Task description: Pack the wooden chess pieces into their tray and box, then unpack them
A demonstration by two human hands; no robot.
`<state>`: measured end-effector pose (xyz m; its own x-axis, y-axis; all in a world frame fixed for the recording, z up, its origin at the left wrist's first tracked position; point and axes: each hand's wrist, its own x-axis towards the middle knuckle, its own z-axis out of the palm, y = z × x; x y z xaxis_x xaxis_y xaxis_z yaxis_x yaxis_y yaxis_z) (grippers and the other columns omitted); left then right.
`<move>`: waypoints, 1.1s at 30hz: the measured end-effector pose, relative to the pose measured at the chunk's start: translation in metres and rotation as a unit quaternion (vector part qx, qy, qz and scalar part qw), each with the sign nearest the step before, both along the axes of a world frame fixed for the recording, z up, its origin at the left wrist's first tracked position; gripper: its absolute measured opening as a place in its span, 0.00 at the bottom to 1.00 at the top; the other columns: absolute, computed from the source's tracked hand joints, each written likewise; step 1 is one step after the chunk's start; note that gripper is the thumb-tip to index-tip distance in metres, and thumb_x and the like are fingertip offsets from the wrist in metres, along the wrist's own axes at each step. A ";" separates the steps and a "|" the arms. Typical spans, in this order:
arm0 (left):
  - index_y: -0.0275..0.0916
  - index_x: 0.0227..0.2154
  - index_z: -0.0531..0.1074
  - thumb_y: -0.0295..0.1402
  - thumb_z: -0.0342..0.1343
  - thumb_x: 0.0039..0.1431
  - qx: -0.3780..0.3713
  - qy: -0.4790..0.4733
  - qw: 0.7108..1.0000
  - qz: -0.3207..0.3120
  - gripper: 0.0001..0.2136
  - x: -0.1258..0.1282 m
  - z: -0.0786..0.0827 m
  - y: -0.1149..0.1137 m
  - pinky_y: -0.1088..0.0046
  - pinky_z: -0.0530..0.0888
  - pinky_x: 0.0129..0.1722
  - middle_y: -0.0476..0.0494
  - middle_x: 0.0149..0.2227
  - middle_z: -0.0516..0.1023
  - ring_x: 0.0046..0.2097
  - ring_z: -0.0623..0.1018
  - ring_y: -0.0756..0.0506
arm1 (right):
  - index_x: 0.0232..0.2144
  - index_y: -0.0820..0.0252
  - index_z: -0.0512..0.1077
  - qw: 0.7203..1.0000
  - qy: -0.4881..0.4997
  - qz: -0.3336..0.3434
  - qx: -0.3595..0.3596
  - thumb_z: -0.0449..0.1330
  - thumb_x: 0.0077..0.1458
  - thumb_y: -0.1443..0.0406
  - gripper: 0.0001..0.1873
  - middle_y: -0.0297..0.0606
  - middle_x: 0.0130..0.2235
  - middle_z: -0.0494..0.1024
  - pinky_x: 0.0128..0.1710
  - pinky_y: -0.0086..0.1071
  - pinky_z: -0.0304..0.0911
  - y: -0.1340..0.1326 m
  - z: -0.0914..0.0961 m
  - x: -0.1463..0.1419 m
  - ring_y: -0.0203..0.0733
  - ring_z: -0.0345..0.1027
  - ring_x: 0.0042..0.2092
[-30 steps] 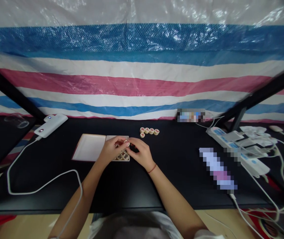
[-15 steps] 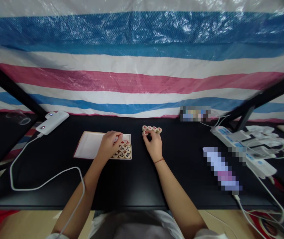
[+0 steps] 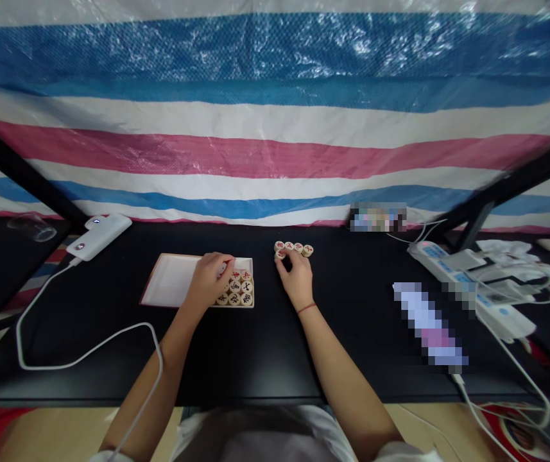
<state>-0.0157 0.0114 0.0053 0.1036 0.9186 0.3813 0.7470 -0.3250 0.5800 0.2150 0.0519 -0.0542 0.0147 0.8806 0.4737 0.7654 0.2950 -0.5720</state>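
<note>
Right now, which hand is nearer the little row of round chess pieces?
Right. The right hand touches the row of round wooden xiangqi pieces, while the left hand is farther away to the left, over the white tray.

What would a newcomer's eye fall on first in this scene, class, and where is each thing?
The wide blue, white and pink striped tarpaulin fills the upper view behind the black table. At the table's middle, the left hand is over round Chinese chess pieces in a white tray. The right hand touches a short row of pieces beyond it.
</note>
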 end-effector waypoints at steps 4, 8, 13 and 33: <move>0.39 0.35 0.75 0.34 0.48 0.63 0.009 0.007 1.000 0.006 0.10 -0.002 -0.004 0.002 0.66 0.70 0.44 0.44 0.36 0.79 0.39 0.76 0.43 | 0.40 0.59 0.72 1.000 -0.009 -0.008 -0.002 0.54 0.58 0.64 0.10 0.42 0.38 0.77 0.43 0.39 0.62 0.000 0.000 -0.001 0.46 0.66 0.37; 0.39 0.35 0.75 0.34 0.48 0.62 0.009 0.037 0.999 0.030 0.10 -0.006 -0.011 0.005 0.65 0.70 0.43 0.43 0.36 0.80 0.38 0.76 0.43 | 0.40 0.59 0.72 1.000 -0.014 -0.016 -0.003 0.54 0.58 0.64 0.10 0.42 0.37 0.77 0.42 0.38 0.62 -0.001 0.000 -0.002 0.46 0.66 0.36; 0.39 0.35 0.76 0.34 0.48 0.62 0.016 0.054 0.998 0.037 0.11 -0.009 -0.014 0.007 0.66 0.70 0.41 0.43 0.35 0.80 0.37 0.76 0.43 | 0.41 0.59 0.72 1.000 -0.012 -0.028 0.000 0.55 0.57 0.64 0.11 0.42 0.36 0.77 0.41 0.38 0.62 -0.001 0.001 -0.003 0.46 0.66 0.36; 0.40 0.35 0.76 0.36 0.47 0.63 0.007 0.048 0.998 0.046 0.12 -0.015 -0.015 0.008 0.66 0.69 0.42 0.43 0.35 0.80 0.37 0.76 0.43 | 0.41 0.59 0.72 1.000 0.001 -0.016 0.000 0.54 0.58 0.63 0.10 0.43 0.40 0.77 0.45 0.40 0.61 0.001 -0.001 -0.002 0.47 0.68 0.41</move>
